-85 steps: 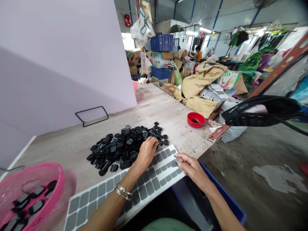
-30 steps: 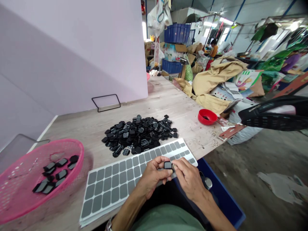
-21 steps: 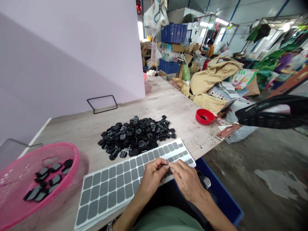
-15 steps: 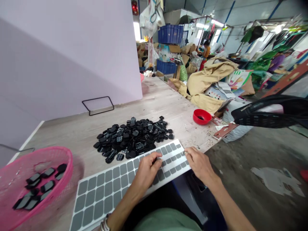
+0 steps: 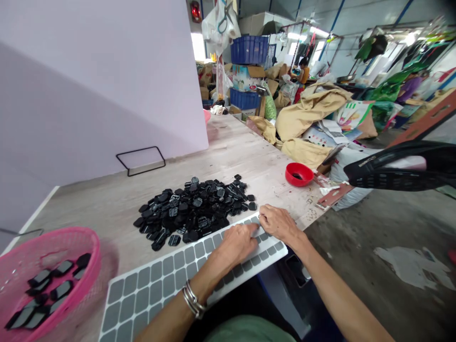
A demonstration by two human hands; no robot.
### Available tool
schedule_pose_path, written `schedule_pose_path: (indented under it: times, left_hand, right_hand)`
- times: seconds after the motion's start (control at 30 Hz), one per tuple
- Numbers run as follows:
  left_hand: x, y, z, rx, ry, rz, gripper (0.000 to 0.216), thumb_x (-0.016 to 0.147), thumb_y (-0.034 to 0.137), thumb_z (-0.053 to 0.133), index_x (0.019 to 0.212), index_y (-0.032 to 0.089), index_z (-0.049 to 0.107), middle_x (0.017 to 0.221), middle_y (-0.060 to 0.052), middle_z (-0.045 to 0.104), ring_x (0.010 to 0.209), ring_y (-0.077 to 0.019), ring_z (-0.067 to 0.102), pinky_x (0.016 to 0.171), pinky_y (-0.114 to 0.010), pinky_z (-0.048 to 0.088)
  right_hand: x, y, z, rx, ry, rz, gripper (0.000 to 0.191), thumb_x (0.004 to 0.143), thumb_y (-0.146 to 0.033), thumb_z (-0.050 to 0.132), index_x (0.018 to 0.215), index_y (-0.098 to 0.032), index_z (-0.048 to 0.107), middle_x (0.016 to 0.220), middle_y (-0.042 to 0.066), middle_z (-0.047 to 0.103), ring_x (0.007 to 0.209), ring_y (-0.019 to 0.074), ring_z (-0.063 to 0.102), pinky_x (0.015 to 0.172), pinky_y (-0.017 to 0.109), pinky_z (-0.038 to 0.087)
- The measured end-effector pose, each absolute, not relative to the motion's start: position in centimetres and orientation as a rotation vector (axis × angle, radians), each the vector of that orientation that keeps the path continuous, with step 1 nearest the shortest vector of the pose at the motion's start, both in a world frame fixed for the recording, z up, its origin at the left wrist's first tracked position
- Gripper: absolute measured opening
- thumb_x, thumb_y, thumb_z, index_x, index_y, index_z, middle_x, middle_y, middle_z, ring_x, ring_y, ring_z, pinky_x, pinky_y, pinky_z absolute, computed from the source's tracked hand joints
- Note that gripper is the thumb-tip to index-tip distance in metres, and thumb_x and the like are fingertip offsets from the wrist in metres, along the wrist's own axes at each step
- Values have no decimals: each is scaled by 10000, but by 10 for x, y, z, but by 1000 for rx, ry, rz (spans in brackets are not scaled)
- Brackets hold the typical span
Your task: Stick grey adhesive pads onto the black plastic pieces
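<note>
A white sheet of grey rounded stickers [image 5: 156, 270] lies slantwise along the table's front edge, its right end jutting past it. My left hand [image 5: 239, 243] rests over its right part, index finger reaching towards my other hand and the remaining fingers curled; anything under them is hidden. At the sheet's upper right corner, the fingers of my right hand [image 5: 280, 222] are closed on the edge, and the fingertips hide the exact spot. Just behind the sheet sits a heap of small black plastic pieces [image 5: 195, 209], some with pale markings.
On the left stands a pink mesh basket [image 5: 93, 266] with several black pieces with grey faces. A red bowl [image 5: 298, 183] sits near the table's right edge. A black wire frame [image 5: 142, 172] leans at the wall. Sacks [image 5: 309, 114] are piled beyond, with people farther back.
My left hand has slid right along the sheet, close to my right hand. My right hand has moved left and up, from the sheet's right edge to its upper corner.
</note>
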State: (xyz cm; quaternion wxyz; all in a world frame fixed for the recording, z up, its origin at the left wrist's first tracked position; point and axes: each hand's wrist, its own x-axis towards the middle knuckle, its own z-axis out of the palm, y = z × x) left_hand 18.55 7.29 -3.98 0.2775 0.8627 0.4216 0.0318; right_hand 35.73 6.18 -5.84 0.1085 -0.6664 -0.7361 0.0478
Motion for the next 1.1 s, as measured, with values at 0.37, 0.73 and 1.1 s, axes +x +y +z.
schedule_pose_path:
  times: [0.37, 0.73, 1.1]
  left_hand:
    - [186, 68, -41, 2404, 1126, 70, 403, 743, 173, 446, 1104, 180, 624, 876, -146, 696, 838, -303, 643, 723, -381, 466]
    - [111, 40, -7, 2273, 1356, 346, 252, 828, 155, 411, 872, 190, 657, 845, -70, 701, 726, -190, 634, 648, -269, 436]
    - [-64, 31, 42, 2121, 2683, -76, 323, 906, 311, 367, 1031, 133, 606, 1013, -147, 632, 911, -296, 557, 709, -348, 418]
  right_hand:
    - [364, 75, -55, -1735, -2169, 431, 84, 780, -210, 497, 711, -199, 544, 702, -10, 571, 659, 140, 505, 602, 237, 296]
    - [373, 42, -50, -1648, -1742, 841, 247, 851, -419, 464, 776, -200, 551, 641, -35, 495, 618, 140, 466, 556, 227, 356]
    - [376, -2, -64, -1725, -1318, 1106, 284, 775, -423, 547, 933, -199, 622, 665, -11, 579, 573, 147, 501, 528, 238, 391]
